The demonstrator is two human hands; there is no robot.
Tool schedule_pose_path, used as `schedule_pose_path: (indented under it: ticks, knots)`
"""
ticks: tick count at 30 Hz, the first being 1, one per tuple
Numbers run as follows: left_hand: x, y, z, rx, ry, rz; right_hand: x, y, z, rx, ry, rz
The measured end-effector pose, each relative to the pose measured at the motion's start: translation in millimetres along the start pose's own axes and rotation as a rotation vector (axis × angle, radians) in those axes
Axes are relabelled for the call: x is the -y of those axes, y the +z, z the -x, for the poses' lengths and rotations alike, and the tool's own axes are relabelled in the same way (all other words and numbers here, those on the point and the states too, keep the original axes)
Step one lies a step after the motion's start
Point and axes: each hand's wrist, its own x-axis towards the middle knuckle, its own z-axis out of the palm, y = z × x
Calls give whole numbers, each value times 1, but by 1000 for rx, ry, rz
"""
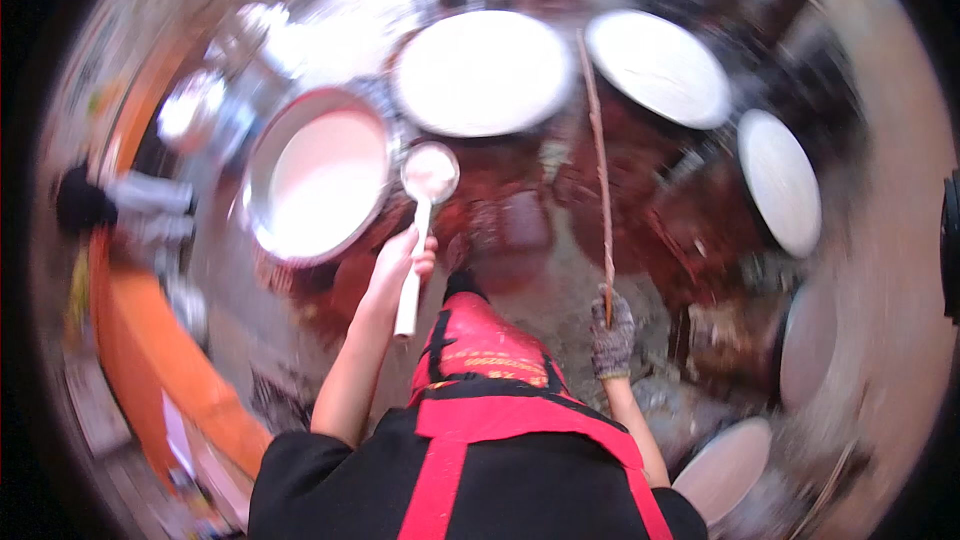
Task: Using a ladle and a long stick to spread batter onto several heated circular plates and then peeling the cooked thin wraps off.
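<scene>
My bare left hand [408,258] is closed on the handle of a white ladle [430,180] whose bowl holds some pale stuff. The ladle's bowl is beside a wide metal tub [323,180] of pale, creamy liquid. My right hand [612,335], in a grey knitted glove, grips a long thin wooden stick [600,155] that points away from me between two round pans [655,65] [483,70] with white surfaces. The picture is blurred, so I cannot tell exactly what fills those pans.
More round white pans [778,180] [720,470] curve round to my right on dark supports. Metal vessels [192,110] stand at the back left. A person [130,200] is at the far left beside an orange ledge [150,310]. Wet reddish-grey floor [510,230] lies in front of me.
</scene>
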Motion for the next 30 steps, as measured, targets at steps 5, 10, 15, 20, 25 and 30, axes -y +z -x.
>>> schedule_pose_path:
  ticks: [5,10,15,20,25,30]
  knots:
    - [-99,-145,-46,-1039,896,-1755,53,83,-42,583,202,51]
    - [-166,-206,-79,-539,594,-2165,113,197,-105,887,-282,221]
    - [-138,-257,-134,-1059,451,-1600,179,349,-152,974,-566,317]
    - [-134,-202,-219,-295,-2,592,158,398,-181,1174,-366,795]
    - [-163,-132,-195,-50,-62,1041,154,332,-176,1143,-490,585]
    - [-210,-57,-146,-54,245,902,184,271,-193,1134,-543,575]
